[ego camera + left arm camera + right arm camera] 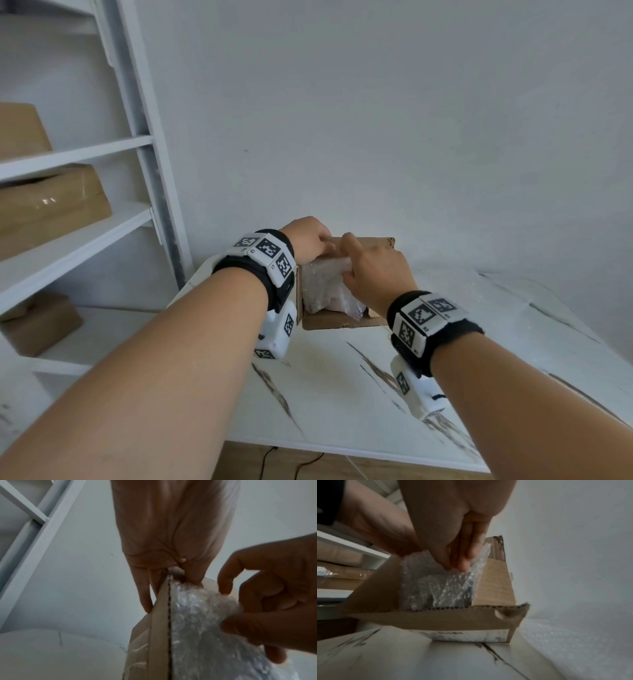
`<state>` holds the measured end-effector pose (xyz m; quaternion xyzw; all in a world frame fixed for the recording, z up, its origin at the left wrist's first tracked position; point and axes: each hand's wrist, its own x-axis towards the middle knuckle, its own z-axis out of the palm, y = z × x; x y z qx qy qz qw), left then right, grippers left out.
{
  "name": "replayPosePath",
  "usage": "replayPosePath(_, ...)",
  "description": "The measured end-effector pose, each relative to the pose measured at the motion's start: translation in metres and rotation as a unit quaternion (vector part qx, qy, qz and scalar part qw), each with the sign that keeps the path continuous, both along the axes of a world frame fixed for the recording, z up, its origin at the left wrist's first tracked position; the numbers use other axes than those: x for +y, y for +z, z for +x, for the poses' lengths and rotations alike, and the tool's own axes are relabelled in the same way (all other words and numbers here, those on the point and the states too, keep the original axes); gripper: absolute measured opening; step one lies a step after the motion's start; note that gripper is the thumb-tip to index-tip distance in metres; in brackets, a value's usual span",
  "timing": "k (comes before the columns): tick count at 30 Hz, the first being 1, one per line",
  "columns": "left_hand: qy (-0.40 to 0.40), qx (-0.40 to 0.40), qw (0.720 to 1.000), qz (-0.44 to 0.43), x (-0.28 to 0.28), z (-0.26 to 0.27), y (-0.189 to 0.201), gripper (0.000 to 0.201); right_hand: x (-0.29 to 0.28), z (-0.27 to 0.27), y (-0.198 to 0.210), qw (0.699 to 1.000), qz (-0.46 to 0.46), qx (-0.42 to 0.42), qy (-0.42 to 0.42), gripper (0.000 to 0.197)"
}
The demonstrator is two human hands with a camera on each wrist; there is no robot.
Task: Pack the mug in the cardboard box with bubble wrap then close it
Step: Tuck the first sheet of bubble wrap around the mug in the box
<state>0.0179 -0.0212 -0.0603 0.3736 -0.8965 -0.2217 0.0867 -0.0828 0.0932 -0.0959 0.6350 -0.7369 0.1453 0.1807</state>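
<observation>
A brown cardboard box (337,322) stands open on the white marble table (342,394), close to the wall. A bundle of bubble wrap (325,284) fills it; the mug is hidden inside the wrap. My left hand (322,244) is at the box's far left corner. In the left wrist view its fingers (145,596) straddle the upright cardboard edge (163,608) and hold it. My right hand (349,271) reaches in from the right and pinches the top of the bubble wrap (440,585) between thumb and fingers (467,557).
A loose sheet of bubble wrap (496,308) lies on the table to the right of the box. White shelves (75,240) at the left carry several taped cardboard boxes (51,205). The wall stands right behind the box. A black cable (294,462) lies on the floor.
</observation>
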Motion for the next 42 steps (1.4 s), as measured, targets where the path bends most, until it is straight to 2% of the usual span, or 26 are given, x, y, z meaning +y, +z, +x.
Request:
replayPosePath(4,0.004,-0.002,1.0,-0.006,0.004,0.002,0.004,0.025,0.007,-0.003,-0.005,0.994,0.096,0.026,0.044,0.032)
replayPosePath(7,0.011,-0.001,1.0,-0.004,0.006,0.002,0.007,0.041,0.012,-0.005,-0.012,0.983,0.152,0.049,0.086,0.044)
replayPosePath(10,0.004,-0.009,1.0,-0.002,0.004,0.002,0.005,0.035,0.01,-0.006,-0.019,0.98,0.172,0.039,0.094,0.05)
replayPosePath(13,0.012,-0.004,1.0,0.009,0.0,0.003,0.004,0.028,0.009,0.0,-0.017,0.983,0.158,0.018,0.094,0.044)
replayPosePath(17,0.023,-0.014,0.999,0.025,-0.005,0.009,0.005,0.038,0.009,0.01,-0.008,0.98,0.155,0.053,0.11,0.042)
replayPosePath(19,0.024,-0.012,0.999,0.04,-0.007,0.012,0.005,0.041,0.007,0.013,-0.004,0.982,0.152,0.045,0.102,0.041)
replayPosePath(21,0.021,-0.005,0.998,0.051,-0.01,0.012,0.006,0.036,0.002,0.012,-0.004,0.986,0.137,0.04,0.085,0.035)
replayPosePath(23,0.028,0.005,0.998,0.05,-0.01,0.008,0.008,0.021,0.0,0.008,-0.004,0.991,0.118,0.048,0.05,0.03)
replayPosePath(27,0.032,-0.003,0.998,0.053,-0.005,0.002,0.009,0.023,0.002,-0.002,-0.006,0.996,0.085,0.037,0.007,0.032)
replayPosePath(31,0.001,-0.032,0.999,0.01,-0.002,-0.001,0.01,0.033,0.009,-0.006,-0.011,0.988,0.084,0.1,0.082,0.033)
replayPosePath(33,-0.006,-0.035,0.999,-0.002,-0.003,-0.002,0.011,0.029,0.012,-0.007,-0.008,0.985,0.076,0.114,0.101,0.027)
replayPosePath(35,-0.003,-0.038,0.999,-0.007,-0.004,-0.004,0.011,0.021,0.013,-0.012,-0.003,0.991,0.042,0.093,0.09,0.02)
replayPosePath(39,-0.001,-0.039,0.999,-0.009,-0.003,-0.006,0.01,0.023,0.012,-0.019,-0.002,0.994,-0.014,0.058,0.087,0.01)
replayPosePath(42,0.003,-0.017,1.0,0.015,-0.002,-0.007,0.009,0.019,0.01,-0.024,-0.003,0.999,-0.012,0.038,0.032,0.023)
